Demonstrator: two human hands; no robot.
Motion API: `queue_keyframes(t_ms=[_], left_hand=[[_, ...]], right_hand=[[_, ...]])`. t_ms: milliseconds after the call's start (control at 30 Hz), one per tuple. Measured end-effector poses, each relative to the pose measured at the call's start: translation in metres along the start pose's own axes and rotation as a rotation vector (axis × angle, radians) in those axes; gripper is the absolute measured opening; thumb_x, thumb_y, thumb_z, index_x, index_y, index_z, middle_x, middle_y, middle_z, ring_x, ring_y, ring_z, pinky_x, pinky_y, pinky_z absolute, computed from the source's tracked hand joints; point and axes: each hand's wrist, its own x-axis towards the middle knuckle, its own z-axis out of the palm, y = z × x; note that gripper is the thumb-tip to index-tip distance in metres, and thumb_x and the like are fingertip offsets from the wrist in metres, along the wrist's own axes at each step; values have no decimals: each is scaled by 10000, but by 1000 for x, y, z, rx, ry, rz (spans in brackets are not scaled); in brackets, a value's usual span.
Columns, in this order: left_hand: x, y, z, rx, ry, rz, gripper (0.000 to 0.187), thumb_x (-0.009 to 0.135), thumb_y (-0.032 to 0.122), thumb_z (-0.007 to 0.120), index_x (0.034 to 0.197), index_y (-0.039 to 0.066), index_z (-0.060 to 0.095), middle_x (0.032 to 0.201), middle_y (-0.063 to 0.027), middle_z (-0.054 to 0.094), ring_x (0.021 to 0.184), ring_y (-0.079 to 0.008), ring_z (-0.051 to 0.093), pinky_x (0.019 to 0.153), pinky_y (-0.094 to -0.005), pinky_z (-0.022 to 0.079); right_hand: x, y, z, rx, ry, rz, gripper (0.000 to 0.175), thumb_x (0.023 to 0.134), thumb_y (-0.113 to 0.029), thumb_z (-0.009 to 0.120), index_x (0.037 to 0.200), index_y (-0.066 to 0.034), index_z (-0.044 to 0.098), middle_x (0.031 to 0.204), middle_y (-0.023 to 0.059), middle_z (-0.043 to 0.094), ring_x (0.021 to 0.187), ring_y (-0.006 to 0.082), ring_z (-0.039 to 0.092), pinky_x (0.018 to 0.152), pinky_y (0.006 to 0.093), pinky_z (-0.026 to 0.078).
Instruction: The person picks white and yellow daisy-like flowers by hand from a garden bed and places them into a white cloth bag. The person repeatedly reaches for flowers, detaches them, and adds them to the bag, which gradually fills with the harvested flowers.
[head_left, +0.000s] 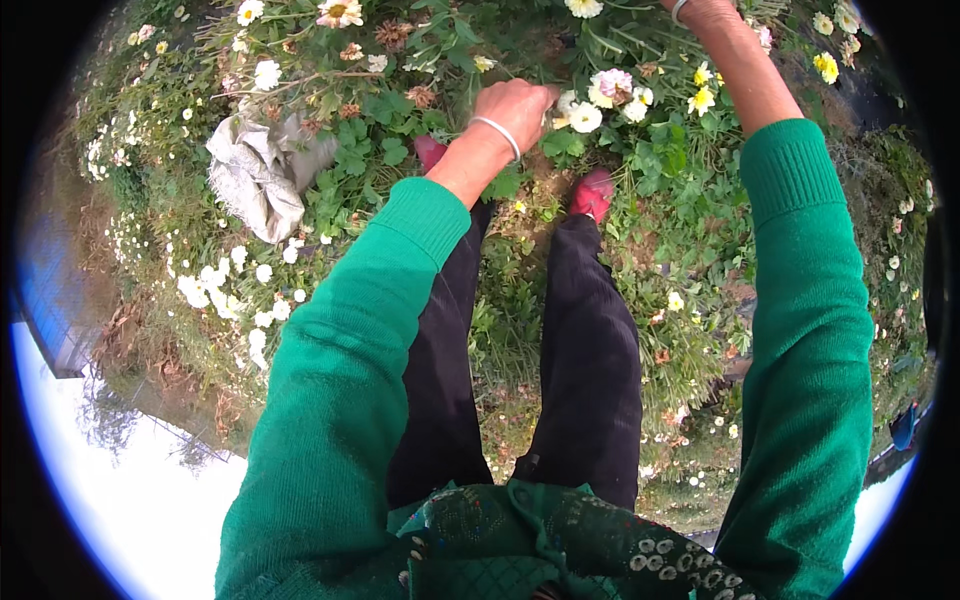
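Note:
My left hand (517, 109), with a white bangle (498, 133) at the wrist, reaches into the flowering plants with its fingers curled. Its fingertips are hidden, so a grip on a stem cannot be made out. Just right of it are white chrysanthemum-like flowers (585, 117) and a pink-tinged bloom (615, 84). My right hand is beyond the top edge; only its forearm (742, 67) and part of a bangle (678, 12) show. Yellow-centred flowers (701, 100) grow beside that forearm. Green leaves and stems fill the ground before me.
A crumpled white woven sack (259, 176) lies on the plants at left. Below it is a cluster of white flowers (225, 289). Dried brown blooms (394, 34) stand at the top. My red shoes (592, 193) are on soil among low leaves. A blue structure (49, 285) shows far left.

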Motion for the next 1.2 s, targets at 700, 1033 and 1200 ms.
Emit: queue_keyframes(t_ms=[700, 1033, 1200], left_hand=[[-79, -25, 71, -268, 82, -352, 422, 779, 151, 576, 1199, 150, 528, 760, -179, 629, 638, -331, 615, 614, -404, 501], [52, 5, 74, -1070, 74, -511, 387, 743, 122, 607, 1115, 24, 562, 946, -214, 622, 710, -340, 621, 657, -366, 498], [20, -2, 70, -641, 605, -324, 379, 727, 155, 609, 1087, 53, 548, 818, -203, 624, 701, -396, 588, 653, -434, 488]], right_hand=[[23, 13, 2, -5, -58, -89, 385, 577, 92, 472, 911, -50, 603, 1117, 96, 579, 1199, 324, 414, 1003, 396, 365], [24, 5, -5, -55, -64, -70, 343, 622, 82, 522, 924, -61, 600, 1132, 68, 577, 1200, 321, 414, 988, 399, 382], [25, -2, -5, -40, -75, -24, 307, 617, 88, 518, 883, -45, 594, 1115, 74, 585, 1197, 320, 420, 982, 397, 387]])
